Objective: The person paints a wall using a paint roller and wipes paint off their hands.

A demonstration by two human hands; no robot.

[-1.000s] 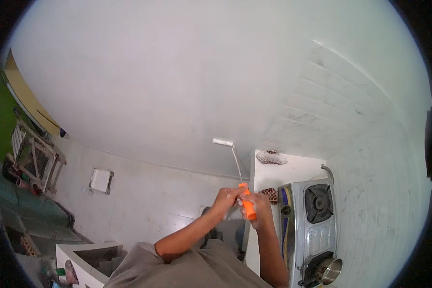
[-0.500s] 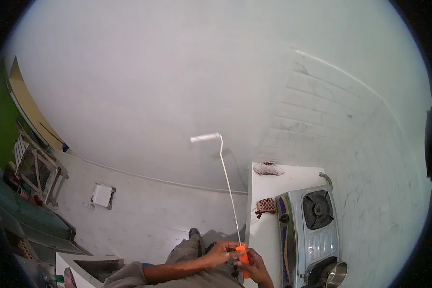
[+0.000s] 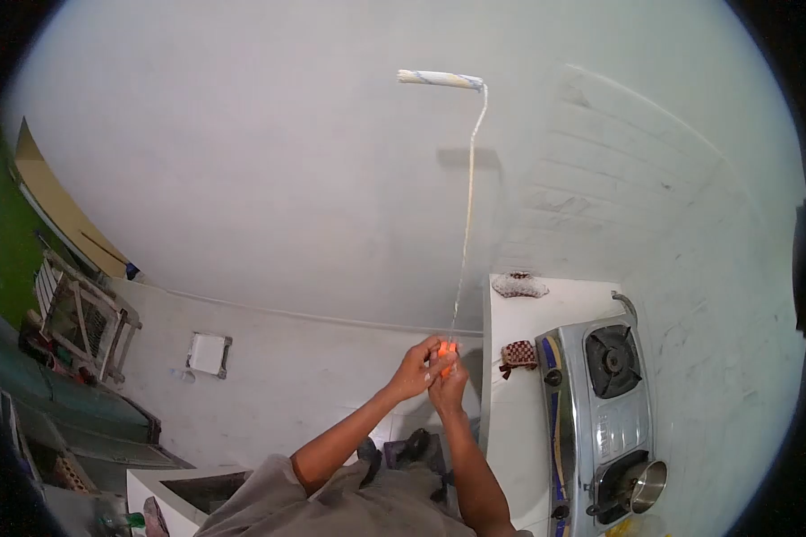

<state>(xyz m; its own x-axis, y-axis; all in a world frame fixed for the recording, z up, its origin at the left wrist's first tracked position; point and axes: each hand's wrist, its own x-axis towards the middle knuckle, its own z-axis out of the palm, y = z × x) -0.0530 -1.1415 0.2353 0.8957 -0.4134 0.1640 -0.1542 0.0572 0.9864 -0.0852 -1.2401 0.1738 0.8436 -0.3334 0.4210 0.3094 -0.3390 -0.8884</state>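
Both my hands are on the orange handle (image 3: 447,351) of a paint roller. My left hand (image 3: 414,368) wraps the handle from the left, and my right hand (image 3: 450,387) grips it just below and to the right. A long thin rod rises from the handle to the white roller head (image 3: 440,80), which is held high in front of the pale wall (image 3: 269,161). A faint shadow of the roller falls on the wall beneath the head.
On the right, a white counter (image 3: 513,421) bears a two-burner gas stove (image 3: 600,421), a metal pot (image 3: 647,488), a checkered cloth (image 3: 518,354) and another cloth (image 3: 520,285). A white square container (image 3: 208,353) lies on the floor. Wooden frames (image 3: 85,313) stand at left.
The roller head has risen much higher in view and looks larger. Both hands, which dipped toward my body half a second ago, are farther forward again, still on the handle.
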